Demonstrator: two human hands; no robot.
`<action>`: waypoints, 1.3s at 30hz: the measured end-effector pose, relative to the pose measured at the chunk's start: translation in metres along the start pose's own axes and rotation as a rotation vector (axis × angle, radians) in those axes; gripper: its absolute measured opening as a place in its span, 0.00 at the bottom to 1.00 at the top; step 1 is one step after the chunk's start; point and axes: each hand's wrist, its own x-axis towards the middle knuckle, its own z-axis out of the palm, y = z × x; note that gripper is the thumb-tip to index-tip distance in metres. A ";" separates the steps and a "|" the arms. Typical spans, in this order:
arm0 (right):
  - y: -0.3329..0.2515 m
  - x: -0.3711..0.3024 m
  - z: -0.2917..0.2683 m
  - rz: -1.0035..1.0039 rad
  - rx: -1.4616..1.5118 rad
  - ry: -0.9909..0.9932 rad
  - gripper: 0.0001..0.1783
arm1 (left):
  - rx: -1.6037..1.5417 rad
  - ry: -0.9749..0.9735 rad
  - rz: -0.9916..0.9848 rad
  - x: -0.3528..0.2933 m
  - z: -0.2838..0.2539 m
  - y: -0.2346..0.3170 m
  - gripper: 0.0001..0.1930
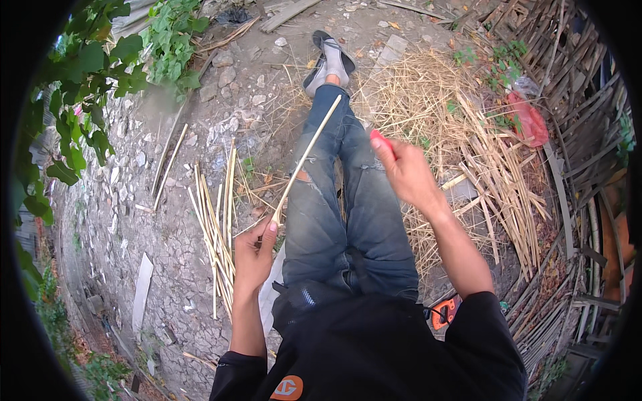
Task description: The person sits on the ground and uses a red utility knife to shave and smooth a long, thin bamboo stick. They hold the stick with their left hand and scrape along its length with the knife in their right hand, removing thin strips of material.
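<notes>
My left hand [254, 250] is closed on the lower end of a thin bamboo stick [307, 154]. The stick slants up and to the right across my jeans, its far end near my shins. In my right hand [409, 170], above the right knee, is a small knife with a red handle [381, 142]. Its short blade is hard to make out. Knife and stick are apart. Beside my left hand, a loose bundle of bamboo sticks [217, 234] lies on the ground.
Shavings [421, 100] are heaped on the right, with a pile of split sticks [505, 194] beside them. A red plastic bag [528, 120] lies past these. An orange-handled saw [443, 313] rests by my right hip. Leafy branches [80, 73] hang at the left.
</notes>
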 end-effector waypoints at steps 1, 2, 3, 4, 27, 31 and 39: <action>-0.011 -0.015 0.011 -0.082 -0.024 -0.051 0.34 | -0.024 0.003 0.045 0.005 0.008 0.000 0.19; -0.018 -0.026 0.023 -0.126 -0.006 -0.114 0.33 | 0.000 -0.010 0.057 0.007 0.013 0.005 0.18; -0.027 -0.034 0.036 -0.177 0.016 -0.175 0.32 | 0.014 -0.022 0.064 0.009 0.016 0.007 0.18; -0.038 -0.042 0.042 -0.172 -0.012 -0.260 0.32 | 0.028 -0.034 0.072 0.010 0.020 0.009 0.18; 0.028 0.017 -0.004 0.062 -0.018 0.090 0.36 | -0.058 -0.129 -0.085 -0.030 -0.012 -0.006 0.17; -0.026 -0.033 0.036 -0.185 0.006 -0.164 0.30 | -0.056 -0.145 -0.043 -0.006 0.004 0.014 0.16; -0.053 -0.052 0.075 -0.273 -0.080 -0.334 0.30 | -0.083 -0.123 0.015 -0.001 0.018 0.021 0.15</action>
